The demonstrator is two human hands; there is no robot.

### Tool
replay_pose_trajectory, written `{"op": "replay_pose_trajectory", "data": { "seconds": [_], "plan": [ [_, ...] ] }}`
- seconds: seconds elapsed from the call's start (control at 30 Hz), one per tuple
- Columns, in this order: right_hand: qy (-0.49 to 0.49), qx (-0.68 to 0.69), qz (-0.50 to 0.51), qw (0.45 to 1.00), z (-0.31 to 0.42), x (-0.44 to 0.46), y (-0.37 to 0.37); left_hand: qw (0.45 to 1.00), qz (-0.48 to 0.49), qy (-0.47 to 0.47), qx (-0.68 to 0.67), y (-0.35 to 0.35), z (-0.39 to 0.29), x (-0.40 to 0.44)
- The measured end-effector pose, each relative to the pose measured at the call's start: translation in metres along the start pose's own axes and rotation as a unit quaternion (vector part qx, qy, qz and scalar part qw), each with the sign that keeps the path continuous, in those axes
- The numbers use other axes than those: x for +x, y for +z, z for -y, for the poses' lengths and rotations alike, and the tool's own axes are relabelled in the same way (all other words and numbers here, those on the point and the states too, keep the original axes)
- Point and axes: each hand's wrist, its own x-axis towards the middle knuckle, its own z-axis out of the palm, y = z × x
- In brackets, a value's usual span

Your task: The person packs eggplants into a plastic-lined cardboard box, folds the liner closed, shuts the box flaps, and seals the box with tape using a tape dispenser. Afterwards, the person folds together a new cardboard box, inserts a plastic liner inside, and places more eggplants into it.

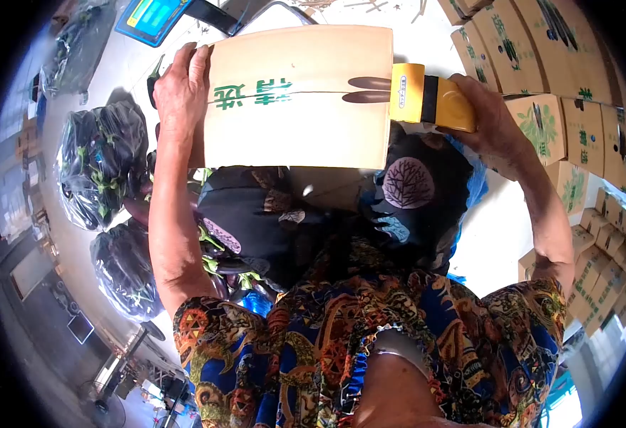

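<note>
A closed cardboard box [299, 139] with green printed characters and dark eggplant pictures lies in front of my knees, its flap seam running across the top. My left hand [182, 89] grips the box's left end, fingers bent over the far corner. In my right hand [490, 118] is a yellow tape dispenser [407, 93] with a black band. Its front end meets the box's right edge, over the seam. Whether tape is stuck down there cannot be made out.
Clear plastic bags of eggplants [103, 167] stand on the left, with loose eggplants [231, 267] beside my legs. A scale with a blue display [150, 18] is at the top left. Stacked printed cartons [534, 50] line the right side.
</note>
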Motion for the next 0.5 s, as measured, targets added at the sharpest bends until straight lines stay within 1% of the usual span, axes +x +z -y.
{"op": "replay_pose_trajectory", "data": {
  "seconds": [0.03, 0.13, 0.23, 0.33, 0.43, 0.5],
  "plan": [
    [-0.011, -0.001, -0.01, 1.0, -0.003, -0.004, 0.004, 1.0, -0.001, -0.015, -0.004, 0.001, 0.0, 0.0],
    [0.007, -0.043, -0.013, 0.999, -0.025, -0.023, 0.014, 1.0, 0.006, -0.017, -0.017, -0.002, -0.003, 0.001],
    [0.009, -0.049, -0.013, 0.999, -0.066, -0.053, 0.039, 1.0, 0.012, -0.022, -0.018, -0.002, -0.005, 0.002],
    [-0.031, -0.065, -0.076, 0.995, -0.086, -0.08, 0.058, 1.0, 0.013, -0.021, -0.014, -0.001, -0.002, 0.003],
    [0.067, 0.021, -0.009, 0.997, -0.092, -0.097, 0.055, 0.999, 0.023, -0.041, 0.002, -0.002, -0.006, 0.004],
    [0.063, -0.042, 0.004, 0.997, -0.067, -0.087, 0.043, 0.999, 0.015, -0.029, 0.025, 0.001, -0.001, 0.004]
  ]
}}
